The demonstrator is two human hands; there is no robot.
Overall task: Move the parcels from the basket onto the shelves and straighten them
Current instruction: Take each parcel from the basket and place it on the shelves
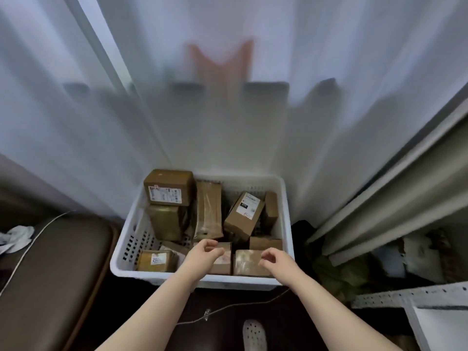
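A white slotted basket (287, 224) stands on the dark floor before a sheer curtain, filled with several brown cardboard parcels. One labelled box (168, 187) sits high at the back left, another labelled box (244, 215) leans in the middle right. At the front lie a small taped parcel (247, 262) and a yellow-brown one (155, 260). My left hand (203, 254) hovers over the front parcels with fingers loosely curled, holding nothing. My right hand (274, 260) hangs just above the small taped parcel, fingers loosely curled and empty.
A white metal shelf unit (395, 196) rises at the right, with bags on its lower level. A brown leather seat (50, 274) is at the left with a cable over it. A thin wire (240, 305) lies on the floor near a white slipper (254, 335).
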